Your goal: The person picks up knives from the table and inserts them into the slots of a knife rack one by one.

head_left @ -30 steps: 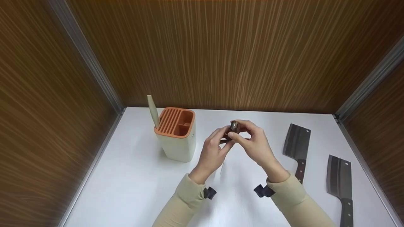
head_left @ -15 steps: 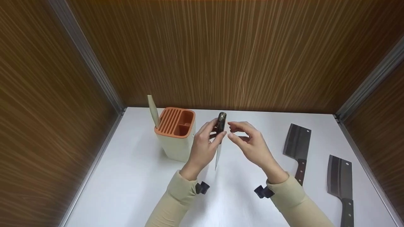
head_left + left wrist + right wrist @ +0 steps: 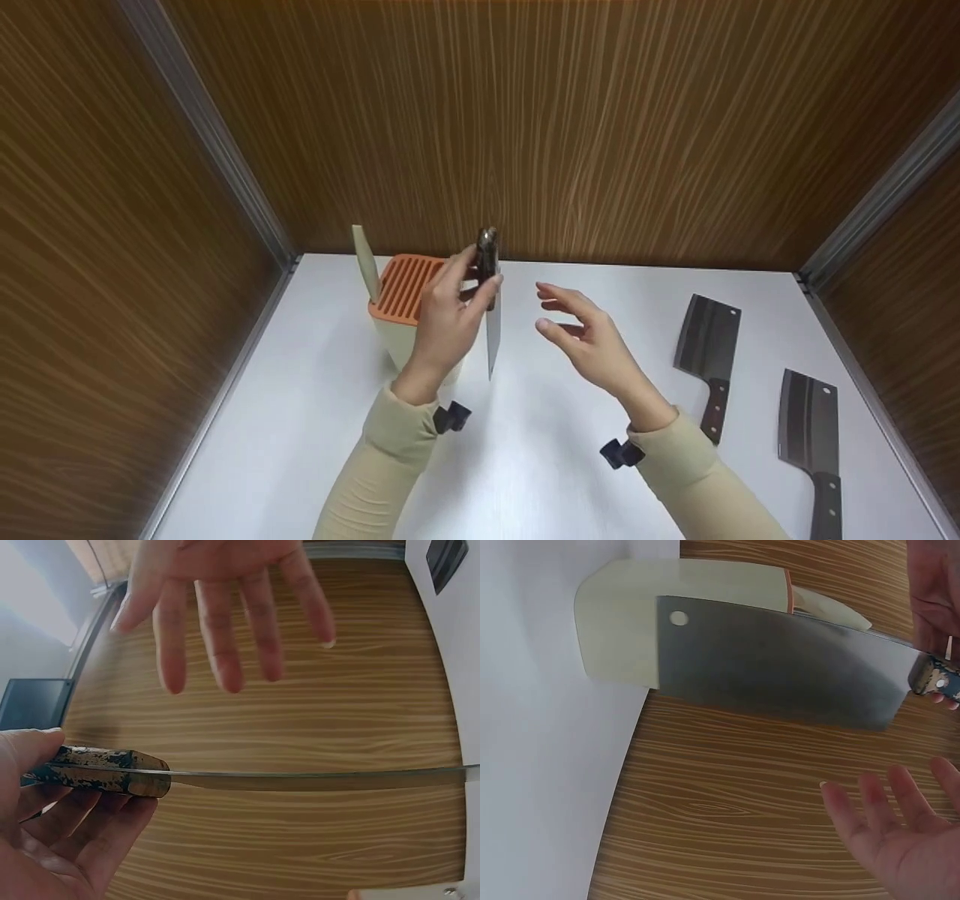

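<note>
The left hand (image 3: pixel 450 307) was clamped on the dark, mottled handle of a cleaver (image 3: pixel 487 259), thumb on one side and fingers on the other, with the blade hanging down and seen almost edge-on from the head. That cleaver hung just right of the knife block (image 3: pixel 396 337), which stood towards the back left corner of the white counter (image 3: pixel 285 465); whether blade and block touched could not be told. The right hand (image 3: pixel 589 341) held nothing, its fingers and thumb apart, to the right of the blade. A pale-handled knife (image 3: pixel 365 262) leaned outward at the left end of the block's orange top. Two more cleavers, one farther back (image 3: pixel 707 337) and one nearer the front (image 3: pixel 808 420), lay along the counter's right edge. The likeliest trouble seemed a slip: with only one hand on the handle, a loosened pinch could let the heavy-looking blade drop or swing. A twist of the left wrist could knock the blade's lower corner against the block and perhaps tip it. The right fingers, if they drifted left, could meet the cutting edge.
</note>
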The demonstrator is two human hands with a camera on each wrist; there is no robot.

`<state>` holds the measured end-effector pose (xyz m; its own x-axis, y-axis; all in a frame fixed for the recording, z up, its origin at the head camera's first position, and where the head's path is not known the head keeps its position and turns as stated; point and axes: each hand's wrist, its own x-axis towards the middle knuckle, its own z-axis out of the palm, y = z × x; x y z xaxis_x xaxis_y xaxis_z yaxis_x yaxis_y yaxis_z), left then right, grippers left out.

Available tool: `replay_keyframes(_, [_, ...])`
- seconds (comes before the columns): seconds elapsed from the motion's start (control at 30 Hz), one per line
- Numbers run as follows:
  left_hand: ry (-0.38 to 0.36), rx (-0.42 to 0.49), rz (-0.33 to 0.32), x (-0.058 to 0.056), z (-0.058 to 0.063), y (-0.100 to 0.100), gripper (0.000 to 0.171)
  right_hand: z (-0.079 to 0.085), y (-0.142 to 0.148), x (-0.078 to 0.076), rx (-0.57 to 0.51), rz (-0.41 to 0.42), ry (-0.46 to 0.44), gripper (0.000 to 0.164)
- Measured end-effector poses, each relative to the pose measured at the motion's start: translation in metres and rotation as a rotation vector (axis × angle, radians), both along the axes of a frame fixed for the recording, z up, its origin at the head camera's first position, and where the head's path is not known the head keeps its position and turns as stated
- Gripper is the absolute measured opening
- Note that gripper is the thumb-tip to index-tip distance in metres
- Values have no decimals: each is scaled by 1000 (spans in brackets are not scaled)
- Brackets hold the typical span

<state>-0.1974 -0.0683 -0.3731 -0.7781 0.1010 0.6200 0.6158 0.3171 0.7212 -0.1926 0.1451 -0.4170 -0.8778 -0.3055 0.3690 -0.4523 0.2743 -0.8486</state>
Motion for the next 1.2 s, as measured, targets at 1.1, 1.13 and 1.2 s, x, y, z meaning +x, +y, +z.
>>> replay_keyframes(1.1, [228,53,185,-17,97,-81,40,-3,-49,-17,17,169,-46,56])
replay_keyframes(1.13, [228,46,197,-18,97,-84,40,-3,-51,-17,20,172,-48,56])
replay_keyframes(1.2, [225,39,221,-21,96,-89,40,-4,-53,-17,25,177,-49,56])
